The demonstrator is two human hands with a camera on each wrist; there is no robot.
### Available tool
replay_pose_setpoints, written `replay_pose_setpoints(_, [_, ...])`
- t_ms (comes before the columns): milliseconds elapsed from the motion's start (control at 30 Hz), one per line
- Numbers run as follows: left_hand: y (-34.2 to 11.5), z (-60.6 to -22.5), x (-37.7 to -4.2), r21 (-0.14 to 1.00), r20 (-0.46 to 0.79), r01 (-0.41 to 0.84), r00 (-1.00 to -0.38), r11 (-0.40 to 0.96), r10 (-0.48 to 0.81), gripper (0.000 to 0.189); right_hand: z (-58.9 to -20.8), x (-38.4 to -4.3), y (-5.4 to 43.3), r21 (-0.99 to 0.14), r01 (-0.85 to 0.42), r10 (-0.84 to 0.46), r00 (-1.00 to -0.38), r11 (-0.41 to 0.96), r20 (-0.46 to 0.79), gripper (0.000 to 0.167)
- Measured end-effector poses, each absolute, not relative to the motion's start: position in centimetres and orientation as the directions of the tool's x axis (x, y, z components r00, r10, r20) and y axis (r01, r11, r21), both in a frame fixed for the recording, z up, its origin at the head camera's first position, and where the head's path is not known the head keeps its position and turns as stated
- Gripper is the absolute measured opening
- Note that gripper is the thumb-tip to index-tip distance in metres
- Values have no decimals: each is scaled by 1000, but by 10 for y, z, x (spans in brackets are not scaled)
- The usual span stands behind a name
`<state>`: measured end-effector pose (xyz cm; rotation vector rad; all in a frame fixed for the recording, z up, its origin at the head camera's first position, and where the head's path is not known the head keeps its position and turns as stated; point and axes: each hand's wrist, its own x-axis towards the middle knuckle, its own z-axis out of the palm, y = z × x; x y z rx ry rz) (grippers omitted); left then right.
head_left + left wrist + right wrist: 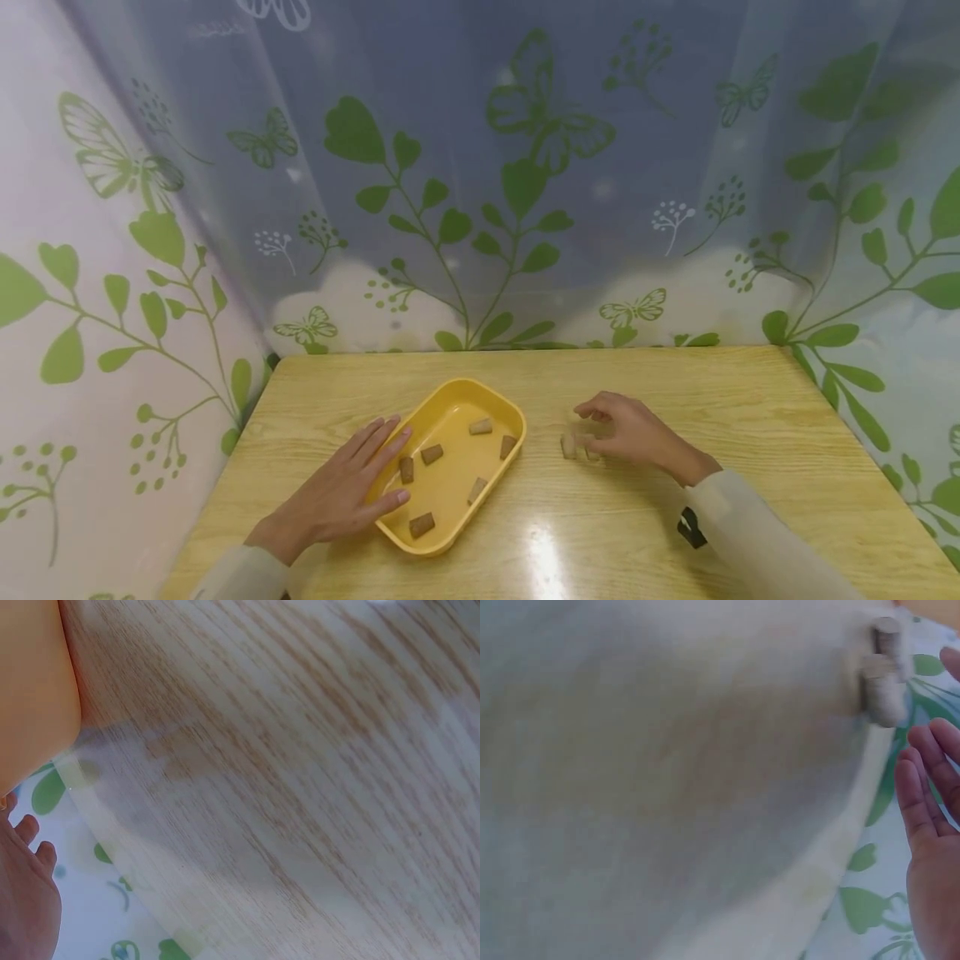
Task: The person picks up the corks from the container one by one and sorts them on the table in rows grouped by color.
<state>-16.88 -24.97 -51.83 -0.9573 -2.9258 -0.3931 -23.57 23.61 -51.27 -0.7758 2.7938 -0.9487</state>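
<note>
The left hand (333, 496), fingers straight, rests on the tray's (450, 496) left side; six corks (431, 454) lie at and right of its fingertips. Farther right, two loose corks (568, 446), axes too blurred to tell, sit left of and below the nearer right hand's (633, 429) thumb, its fingers parted, apparently holding nothing. Beneath: wood-grain table (675, 375); beyond the fingers, printed cloth (450, 292).

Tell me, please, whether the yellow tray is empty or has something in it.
It is not empty: the head view shows six cork-like pieces inside the yellow tray, with bare floor between them.
</note>
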Motion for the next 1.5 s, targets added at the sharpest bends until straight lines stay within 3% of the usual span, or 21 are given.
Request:
replay_pose_setpoints(233, [-250,-519,-169,225,113,585,-810,779,575,83,-533,-233,248,-563,-475,-546,-836,676,50,46])
replay_pose_setpoints(500, [-250,-518,-168,244,101,572,-818,783,566,83,-540,-235,250,-560,-449,-527,-849,696,25,42])
replay_pose_setpoints(1133, [-249,-517,-168,234,110,582,-812,779,573,82,-533,-232,246,-556,-449,-513,-857,699,47,46])
replay_pose_setpoints(1500, [-249,-517,-168,237,110,582,-811,778,574,83,-511,-238,230,-644,-426,-484,-869,635,98,45])
